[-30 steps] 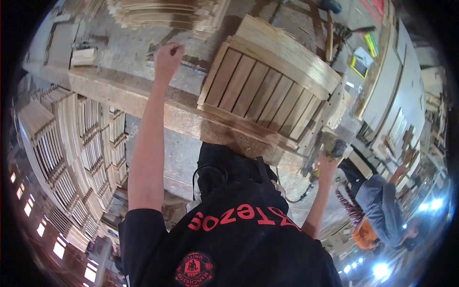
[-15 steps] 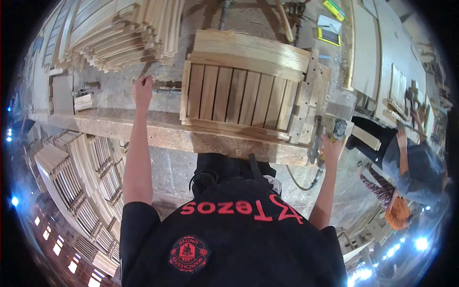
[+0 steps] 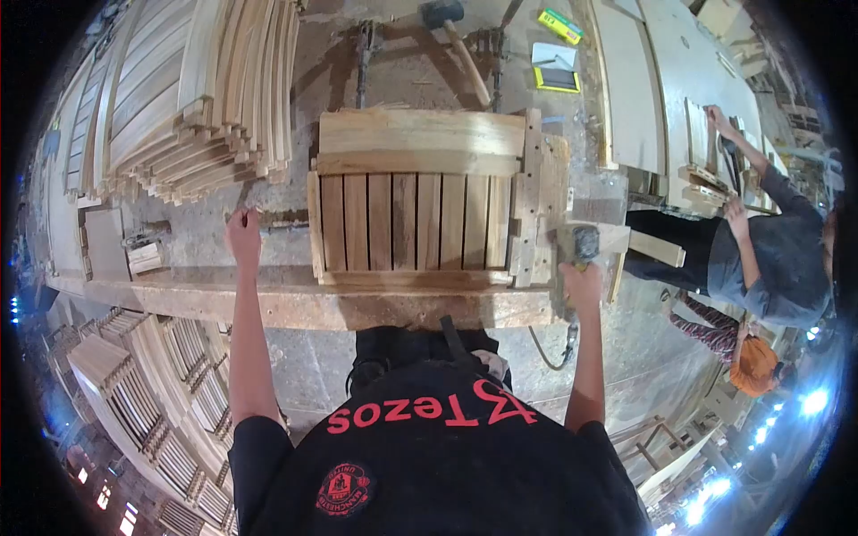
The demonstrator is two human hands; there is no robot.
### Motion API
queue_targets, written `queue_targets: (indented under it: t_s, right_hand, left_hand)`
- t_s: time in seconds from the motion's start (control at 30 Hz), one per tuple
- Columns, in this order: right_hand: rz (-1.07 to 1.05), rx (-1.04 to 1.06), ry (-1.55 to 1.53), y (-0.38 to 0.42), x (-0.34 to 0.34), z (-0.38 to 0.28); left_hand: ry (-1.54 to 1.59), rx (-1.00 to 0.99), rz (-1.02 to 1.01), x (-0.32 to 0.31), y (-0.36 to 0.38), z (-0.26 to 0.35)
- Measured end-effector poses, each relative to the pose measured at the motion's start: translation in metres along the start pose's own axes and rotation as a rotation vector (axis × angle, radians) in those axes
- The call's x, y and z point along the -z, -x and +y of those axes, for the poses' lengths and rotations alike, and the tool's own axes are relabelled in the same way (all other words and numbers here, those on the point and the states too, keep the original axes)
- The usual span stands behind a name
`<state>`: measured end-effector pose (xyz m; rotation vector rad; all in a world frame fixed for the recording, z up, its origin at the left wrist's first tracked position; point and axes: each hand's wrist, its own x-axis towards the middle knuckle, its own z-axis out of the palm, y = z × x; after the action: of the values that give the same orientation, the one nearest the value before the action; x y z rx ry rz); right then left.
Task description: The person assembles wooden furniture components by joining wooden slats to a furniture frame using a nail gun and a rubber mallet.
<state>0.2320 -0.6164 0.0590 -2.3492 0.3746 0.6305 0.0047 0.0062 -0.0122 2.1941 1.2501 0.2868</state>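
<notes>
A slatted wooden panel (image 3: 416, 223) lies flat on the workbench (image 3: 393, 311), with a wide board (image 3: 420, 134) along its far side. My left hand (image 3: 243, 237) is closed at the outer end of a metal clamp bar (image 3: 284, 219), to the left of the panel; whatever its fingers hold is too small to make out. On the right, my right hand (image 3: 581, 284) grips a nail gun (image 3: 585, 243), and an air hose (image 3: 548, 357) hangs below it. The gun is beside the perforated wooden strip (image 3: 527, 196) at the panel's right end.
Long wooden strips (image 3: 210, 116) are stacked at far left. A mallet (image 3: 465, 58), a yellow-green box (image 3: 560, 25) and a black-and-yellow case (image 3: 556, 76) lie beyond the panel. Slatted pieces (image 3: 134, 384) stand at lower left. A co-worker (image 3: 769, 259) handles wood at right.
The view has shifted, so the bench and panel appear lower and further left. Both my hands keep their places. The co-worker's arm now reaches up to the wood pieces.
</notes>
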Motion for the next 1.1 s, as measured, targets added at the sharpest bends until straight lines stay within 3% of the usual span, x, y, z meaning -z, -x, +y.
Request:
queue_targets:
  t_s: [0.03, 0.1, 0.17, 0.23, 0.27, 0.33, 0.4, 0.43, 0.47, 0.57, 0.6, 0.67, 0.73, 0.8, 0.83, 0.93, 1.0, 1.03, 1.1]
  right_hand:
    - [-0.083, -0.029, -0.056, -0.003, 0.006, -0.006]
    - [-0.258, -0.093, -0.18, -0.009, 0.013, -0.02]
    - [-0.224, -0.027, -0.121, -0.016, 0.02, -0.051]
    - [-0.15, -0.006, -0.098, -0.06, 0.024, -0.035]
    - [-0.12, -0.024, 0.04, -0.079, 0.026, -0.026]
    - [0.293, 0.341, 0.367, -0.099, 0.006, 0.004]
    - [0.46, 0.235, 0.745, -0.08, -0.01, -0.044]
    - [0.411, 0.202, 0.546, -0.08, -0.022, -0.064]
    - [0.364, 0.163, 0.347, -0.079, -0.035, -0.08]
    - [0.09, 0.092, -0.207, -0.064, -0.086, -0.133]
    - [0.134, 0.168, -0.033, -0.064, -0.111, -0.141]
    - [-0.008, 0.274, -0.033, -0.048, -0.132, -0.182]
    - [-0.077, 0.361, -0.025, -0.033, -0.131, -0.226]
    - [-0.11, 0.337, -0.164, -0.034, -0.139, -0.238]
    - [-0.13, 0.292, -0.264, -0.048, -0.146, -0.242]
    - [-0.165, 0.3, -0.436, -0.091, -0.153, -0.262]
    - [-0.029, 0.416, -0.023, -0.105, -0.164, -0.262]
    - [0.063, 0.494, 0.222, -0.103, -0.167, -0.263]
    - [0.084, 0.57, 0.329, -0.079, -0.194, -0.228]
  left_hand:
    - [0.007, 0.028, -0.033, 0.002, -0.001, 0.001]
    - [-0.075, -0.16, -0.042, 0.006, 0.008, 0.007]
    - [-0.832, -0.349, -1.227, 0.059, -0.017, 0.033]
    - [-1.42, 0.108, -1.369, 0.09, -0.025, 0.139]
    - [-1.281, 0.012, -1.314, 0.105, -0.031, 0.155]
    - [-1.015, -0.185, -1.18, 0.125, -0.042, 0.177]
    - [-0.101, 0.164, -0.993, 0.087, -0.034, 0.171]
    - [0.097, 0.235, -0.929, 0.061, -0.031, 0.181]
    - [0.282, 0.46, -0.99, 0.034, -0.038, 0.193]
    - [1.166, 0.793, -1.044, -0.105, -0.081, 0.157]
    - [1.392, 0.934, -1.0, -0.144, -0.1, 0.163]
    - [1.53, 1.247, -0.678, -0.166, -0.154, 0.279]
    - [1.92, 0.627, -1.0, -0.147, -0.209, 0.357]
    - [1.744, 0.012, -0.736, -0.053, -0.194, 0.466]
    - [1.636, -0.192, -0.59, -0.025, -0.181, 0.492]
    - [1.039, -0.621, -0.273, -0.01, -0.141, 0.479]
    - [0.987, -0.571, -0.381, -0.021, -0.092, 0.427]
    - [0.821, -0.381, -0.476, -0.023, -0.068, 0.392]
    - [0.604, -0.243, -0.35, -0.053, -0.015, 0.295]
